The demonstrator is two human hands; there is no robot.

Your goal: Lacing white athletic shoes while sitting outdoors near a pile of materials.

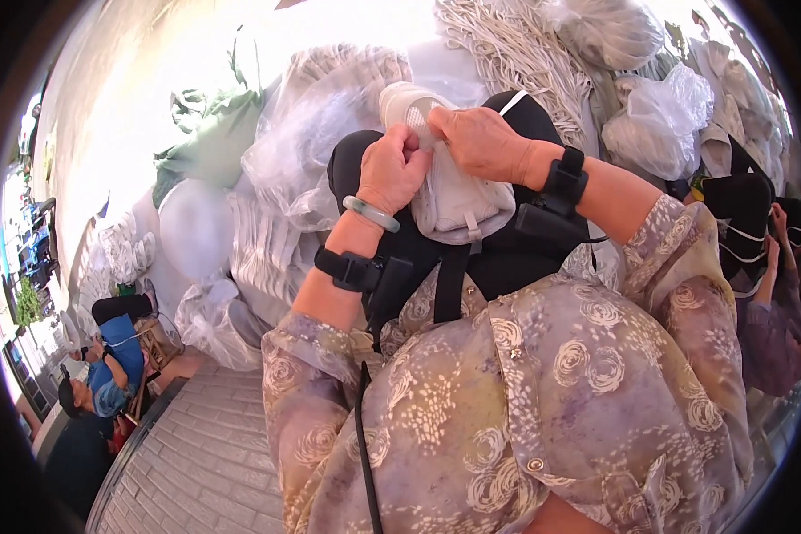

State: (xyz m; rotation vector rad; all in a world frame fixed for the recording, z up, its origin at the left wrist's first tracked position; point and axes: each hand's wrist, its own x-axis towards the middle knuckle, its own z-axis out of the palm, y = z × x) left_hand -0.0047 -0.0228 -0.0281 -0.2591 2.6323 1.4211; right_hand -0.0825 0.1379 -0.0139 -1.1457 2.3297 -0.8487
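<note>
Hands at work over a pale shoe upper (458, 200): seen from my head camera, my left hand (392, 169) and right hand (485, 141) meet at the top of the whitish piece, which sits pulled over a black form (507, 258) just in front of my chest. The fingers (403, 142) of my left hand are curled tight, pinching the fabric edge near the mesh toe; my right hand's fingers are clenched on the same edge from the other side, the two hands touching. A pale green bangle (371, 214) circles my left wrist, and a black strap-on device (354, 270) sits just below it; a matching black band (564, 178) wraps my right wrist. My floral sleeves (543, 383) fill the lower frame. Behind the work, clear plastic bags (311, 151) of white parts are heaped together, a bundle of white cords (516, 53) lies at the top, and another bag (659, 120) bulges to the right. At far left, well apart, a person in a blue top (116, 360) sits beside a brick pavement (205, 454). At the right edge another person's hands (774, 236) hold black uppers (743, 214).
</note>
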